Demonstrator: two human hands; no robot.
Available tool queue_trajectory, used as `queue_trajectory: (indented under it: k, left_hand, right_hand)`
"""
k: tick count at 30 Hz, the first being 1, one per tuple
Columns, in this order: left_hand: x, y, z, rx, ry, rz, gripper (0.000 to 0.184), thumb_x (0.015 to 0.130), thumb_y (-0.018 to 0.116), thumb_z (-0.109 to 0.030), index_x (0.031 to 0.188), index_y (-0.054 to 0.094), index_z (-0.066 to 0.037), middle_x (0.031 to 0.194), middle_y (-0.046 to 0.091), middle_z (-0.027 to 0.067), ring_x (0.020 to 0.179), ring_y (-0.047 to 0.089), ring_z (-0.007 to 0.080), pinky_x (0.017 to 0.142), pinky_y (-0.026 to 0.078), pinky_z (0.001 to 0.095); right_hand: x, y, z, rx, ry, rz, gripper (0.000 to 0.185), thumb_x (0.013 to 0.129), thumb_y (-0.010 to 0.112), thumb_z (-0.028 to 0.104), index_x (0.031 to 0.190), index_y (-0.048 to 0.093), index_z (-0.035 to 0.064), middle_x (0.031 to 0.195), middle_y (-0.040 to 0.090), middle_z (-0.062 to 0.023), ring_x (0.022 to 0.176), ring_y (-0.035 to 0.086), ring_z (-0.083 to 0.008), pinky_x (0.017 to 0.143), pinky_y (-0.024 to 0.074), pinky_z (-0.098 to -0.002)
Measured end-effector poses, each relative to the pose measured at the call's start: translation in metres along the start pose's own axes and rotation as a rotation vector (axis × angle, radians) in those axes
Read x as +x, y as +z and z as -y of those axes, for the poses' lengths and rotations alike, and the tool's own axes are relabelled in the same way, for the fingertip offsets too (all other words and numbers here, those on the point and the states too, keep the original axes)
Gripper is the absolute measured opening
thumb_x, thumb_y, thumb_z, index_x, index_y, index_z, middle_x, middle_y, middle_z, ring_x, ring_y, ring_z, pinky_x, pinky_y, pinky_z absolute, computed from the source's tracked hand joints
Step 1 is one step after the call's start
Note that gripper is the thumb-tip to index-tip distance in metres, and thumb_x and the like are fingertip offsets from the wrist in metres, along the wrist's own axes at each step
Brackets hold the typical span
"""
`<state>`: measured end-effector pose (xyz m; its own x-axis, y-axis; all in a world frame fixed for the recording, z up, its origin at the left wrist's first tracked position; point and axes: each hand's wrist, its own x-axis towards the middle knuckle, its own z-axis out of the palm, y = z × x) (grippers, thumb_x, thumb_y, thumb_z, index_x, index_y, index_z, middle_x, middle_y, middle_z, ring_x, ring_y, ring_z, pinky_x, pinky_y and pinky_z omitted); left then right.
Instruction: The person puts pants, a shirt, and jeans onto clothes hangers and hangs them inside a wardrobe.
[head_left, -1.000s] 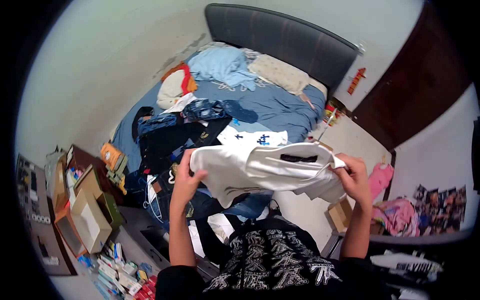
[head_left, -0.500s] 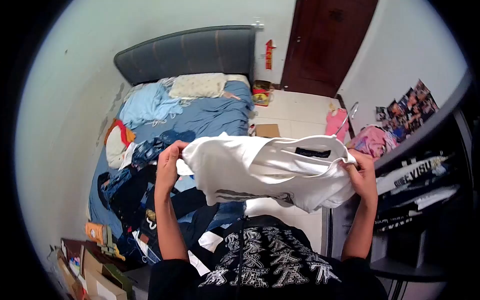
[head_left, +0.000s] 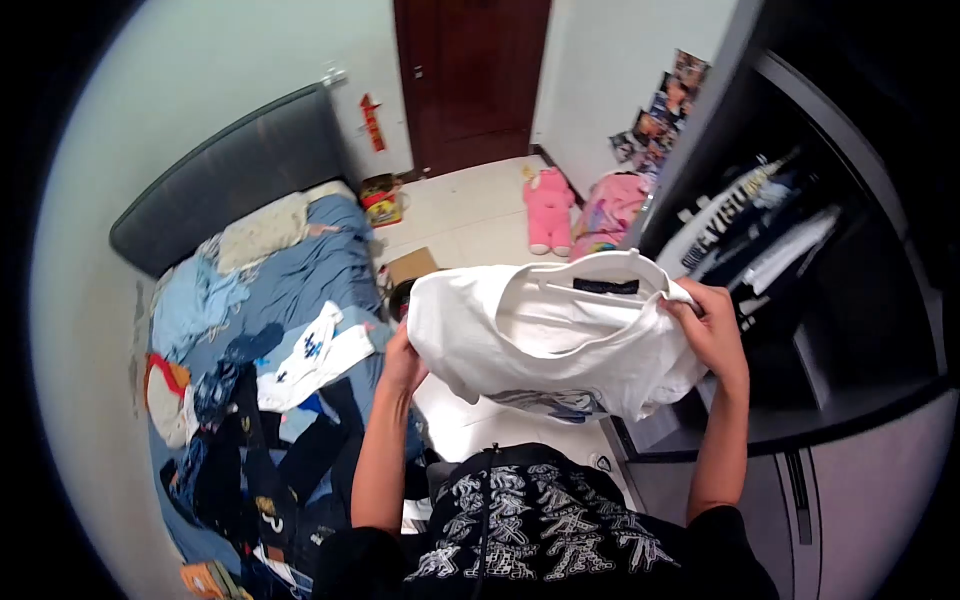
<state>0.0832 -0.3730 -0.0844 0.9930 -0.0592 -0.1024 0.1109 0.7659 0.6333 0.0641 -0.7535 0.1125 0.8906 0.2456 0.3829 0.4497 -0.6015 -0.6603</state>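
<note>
White printed T-shirt (head_left: 545, 375), held spread between both hands before the torso, above the tiled floor (head_left: 465, 205);
left hand (head_left: 403, 362) grasps one shoulder end, right hand (head_left: 708, 328) pinches cloth beside the collar, apparently to keep it spread around the white hanger (head_left: 598, 292) in its neck; hanging clothes (head_left: 740, 222) fill the open wardrobe (head_left: 700, 447) at right; jeans (head_left: 216, 392) litter the blue-sheeted bed (head_left: 335, 258) at left; beyond, pink plush toy (head_left: 549, 212), dark-red door (head_left: 472, 85).
</note>
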Motion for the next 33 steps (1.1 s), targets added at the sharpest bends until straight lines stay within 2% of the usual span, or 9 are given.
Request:
queue_trajectory:
  k: [2,7,11,15,18,25,28,31,33]
  left_hand:
    - [0.005,0.015,0.009,0.107,-0.031,0.320,0.042,0.091,0.053,-0.011,0.130,0.050,0.002,0.124,0.060,0.0152,0.106,0.063,0.0261,0.098,0.048,0.0377]
    - [0.014,0.051,0.029,0.530,-0.475,0.500,0.065,0.070,0.081,-0.004,0.129,0.054,0.004,0.126,0.061,0.0159,0.113,0.059,0.0242,0.096,0.050,0.0399]
    - [0.030,0.062,0.053,0.959,-0.510,0.880,0.070,0.070,0.082,-0.007,0.132,0.051,0.005,0.131,0.058,0.0148,0.116,0.056,0.0244,0.100,0.044,0.0372]
    - [0.009,0.087,0.089,0.800,-0.268,0.450,0.060,0.082,0.073,-0.012,0.134,0.048,0.003,0.134,0.054,0.0161,0.113,0.058,0.0237,0.097,0.048,0.0362]
    - [0.012,0.119,0.080,0.467,-0.373,0.232,0.054,0.085,0.070,-0.012,0.133,0.049,0.003,0.126,0.059,0.0167,0.111,0.060,0.0232,0.093,0.051,0.0359]
    - [-0.003,0.077,0.096,0.137,-0.629,0.512,0.051,0.084,0.069,-0.008,0.132,0.053,0.001,0.125,0.061,0.0174,0.107,0.064,0.0251,0.091,0.054,0.0378]
    - [-0.024,0.117,0.098,0.199,-0.669,0.243,0.065,0.080,0.074,-0.011,0.137,0.047,0.000,0.130,0.058,0.0161,0.113,0.060,0.0244,0.096,0.050,0.0395]
    - [-0.024,0.136,0.096,0.419,-0.549,0.473,0.092,0.071,0.083,-0.015,0.145,0.029,-0.002,0.137,0.048,0.0112,0.122,0.051,0.0208,0.102,0.044,0.0360]
    - [-0.021,0.144,0.094,0.704,-0.373,0.374,0.061,0.077,0.077,-0.010,0.131,0.048,-0.002,0.115,0.060,0.0069,0.104,0.059,0.0157,0.092,0.048,0.0314]
  right_hand:
    - [-0.013,-0.023,-0.008,-0.139,0.069,-0.030,0.013,0.082,0.058,0.000,0.092,0.065,-0.0043,0.074,0.066,-0.0133,0.066,0.061,-0.0138,0.063,0.0463,-0.0268]
    - [-0.052,-0.070,-0.019,-0.116,0.062,-0.090,0.011,0.083,0.062,0.003,0.092,0.066,-0.0027,0.077,0.066,-0.0136,0.066,0.064,-0.0197,0.059,0.0476,-0.0285]
    - [-0.081,-0.086,-0.039,-0.165,0.097,-0.185,0.013,0.082,0.062,0.002,0.093,0.066,-0.0020,0.080,0.067,-0.0143,0.068,0.065,-0.0247,0.059,0.0491,-0.0297]
    - [-0.106,-0.099,-0.046,-0.153,0.214,-0.270,0.013,0.080,0.061,0.000,0.091,0.066,-0.0027,0.079,0.066,-0.0141,0.068,0.064,-0.0206,0.062,0.0489,-0.0291]
    - [-0.117,-0.115,-0.053,-0.159,0.270,-0.295,0.010,0.081,0.061,0.000,0.089,0.066,-0.0033,0.076,0.065,-0.0147,0.066,0.062,-0.0197,0.063,0.0461,-0.0287]
    - [-0.124,-0.113,-0.072,-0.130,0.279,-0.309,0.012,0.082,0.064,0.004,0.091,0.064,-0.0041,0.070,0.063,-0.0126,0.061,0.057,-0.0139,0.058,0.0431,-0.0258]
    - [-0.123,-0.111,-0.071,-0.119,0.298,-0.309,0.011,0.084,0.064,0.005,0.091,0.064,-0.0039,0.068,0.062,-0.0114,0.059,0.055,-0.0119,0.057,0.0419,-0.0259]
    - [-0.126,-0.114,-0.073,-0.117,0.275,-0.293,0.010,0.082,0.064,0.004,0.089,0.064,-0.0037,0.066,0.060,-0.0097,0.058,0.051,-0.0105,0.055,0.0395,-0.0261]
    - [-0.129,-0.117,-0.072,-0.103,0.265,-0.279,0.010,0.081,0.064,0.003,0.089,0.064,-0.0038,0.065,0.057,-0.0089,0.057,0.049,-0.0097,0.054,0.0383,-0.0262]
